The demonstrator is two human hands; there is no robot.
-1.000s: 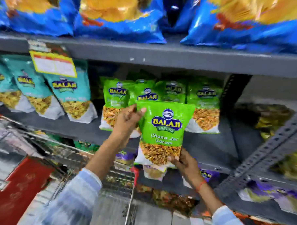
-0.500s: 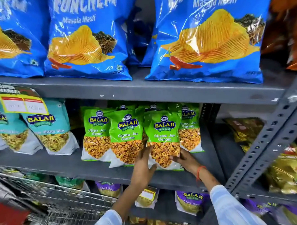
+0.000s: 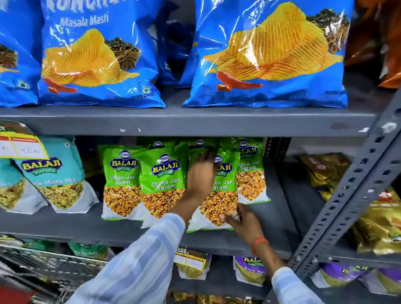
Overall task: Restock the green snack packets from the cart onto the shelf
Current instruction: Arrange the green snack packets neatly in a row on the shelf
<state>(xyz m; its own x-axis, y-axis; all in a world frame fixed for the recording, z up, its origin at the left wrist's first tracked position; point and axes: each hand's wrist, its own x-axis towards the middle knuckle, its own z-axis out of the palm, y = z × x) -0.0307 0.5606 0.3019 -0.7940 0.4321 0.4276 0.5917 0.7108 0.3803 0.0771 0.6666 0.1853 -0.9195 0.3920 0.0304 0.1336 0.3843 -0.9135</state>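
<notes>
Several green Balaji snack packets stand upright on the grey middle shelf (image 3: pixel 88 228). Both my hands hold the front green packet (image 3: pixel 220 203), which rests on the shelf in front of the row. My left hand (image 3: pixel 201 172) grips its upper left part, fingers spread over the top. My right hand (image 3: pixel 243 219) pinches its lower right corner. Two more green packets (image 3: pixel 162 183) stand just left of it and another green packet (image 3: pixel 251 172) behind on the right. The wire cart (image 3: pixel 50 266) shows at the lower left, with green packets inside partly hidden.
Teal Balaji packets (image 3: pixel 58 181) stand at the left under a yellow price tag (image 3: pixel 15 146). Big blue chip bags (image 3: pixel 271 50) fill the shelf above. A grey slotted upright (image 3: pixel 357 191) crosses the right side, gold packets (image 3: pixel 386 224) beyond it. Purple packets (image 3: pixel 248 271) lie on the lower shelf.
The green packet went from mid-air onto the shelf's front row. My left hand slid from its lower left up to its top, and my view came closer.
</notes>
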